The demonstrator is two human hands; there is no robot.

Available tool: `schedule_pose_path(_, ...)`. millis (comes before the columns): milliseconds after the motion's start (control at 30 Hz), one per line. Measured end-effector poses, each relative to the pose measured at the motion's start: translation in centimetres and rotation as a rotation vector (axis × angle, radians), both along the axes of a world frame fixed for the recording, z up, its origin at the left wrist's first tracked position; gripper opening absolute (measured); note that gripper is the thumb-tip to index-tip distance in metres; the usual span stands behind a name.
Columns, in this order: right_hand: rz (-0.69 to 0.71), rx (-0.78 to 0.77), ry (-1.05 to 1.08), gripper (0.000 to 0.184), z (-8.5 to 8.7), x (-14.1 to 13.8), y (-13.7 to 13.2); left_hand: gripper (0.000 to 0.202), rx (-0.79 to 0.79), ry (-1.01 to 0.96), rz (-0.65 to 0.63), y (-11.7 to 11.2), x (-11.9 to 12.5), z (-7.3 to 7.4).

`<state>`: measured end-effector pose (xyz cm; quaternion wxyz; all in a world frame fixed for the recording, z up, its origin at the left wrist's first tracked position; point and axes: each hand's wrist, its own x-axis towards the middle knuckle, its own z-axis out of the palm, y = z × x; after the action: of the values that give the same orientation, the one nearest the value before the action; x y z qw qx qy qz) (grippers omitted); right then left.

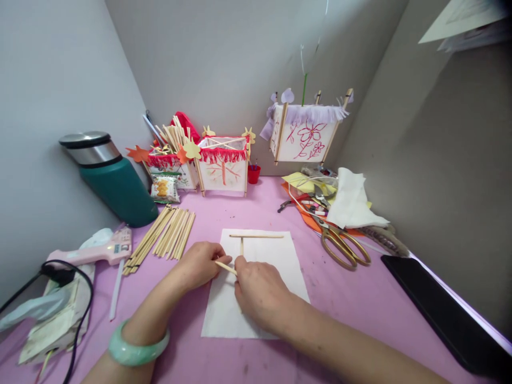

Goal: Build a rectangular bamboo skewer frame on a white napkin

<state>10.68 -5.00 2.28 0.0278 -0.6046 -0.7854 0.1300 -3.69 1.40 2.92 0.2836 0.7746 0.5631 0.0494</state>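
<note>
We've got both hands low centre of frame, over the white paper sheet (256, 288) on the pink table (360, 309). Left hand (198, 265), jade bangle on the wrist, pinches a thin bamboo stick (225, 267) at its near end. Right hand (260, 290) is curled, fingertips pressed onto the same stick where it meets the sheet.

We judge the stick light, stiff and easy to snap, so grip near the ends, low force. The paper is limp and would slide if nudged.

Two more sticks lie as a T just beyond the fingers: a short upright (242, 246) and a crossbar (256, 235). They look loose, so a knuckle could shift them.

Left: a glue gun (94, 252) with its black cord (76, 298), and a spare stick bundle (164, 237).

Right: gold scissors (340, 242) and a paper scrap heap (340, 200), well apart from the hands.

Far: a green flask (112, 178), finished lanterns with red fringe (222, 162), and one with purple fringe (306, 133).
</note>
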Motion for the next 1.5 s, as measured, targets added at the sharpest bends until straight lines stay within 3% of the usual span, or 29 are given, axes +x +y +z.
schedule_pose_path(300,-0.025,-0.035,-0.016,0.03,-0.2,0.4,0.1,0.032,-0.046,-0.016,-0.046,0.0,0.3,-0.4)
schedule_pose_path(833,-0.046,-0.079,-0.013,0.023,0.5,0.9,0.3,0.025,-0.037,-0.076,-0.056,0.1,-0.1,-1.5)
schedule_pose_path(1200,-0.074,-0.078,-0.02,0.025,0.5,0.9,0.4,0.021,0.02,-0.115,-0.072,-0.1,0.1,-1.4)
schedule_pose_path(1500,-0.088,-0.049,0.005,0.027,0.3,0.8,0.5,0.017,-0.076,-0.244,-0.039,-0.6,0.8,-2.1)
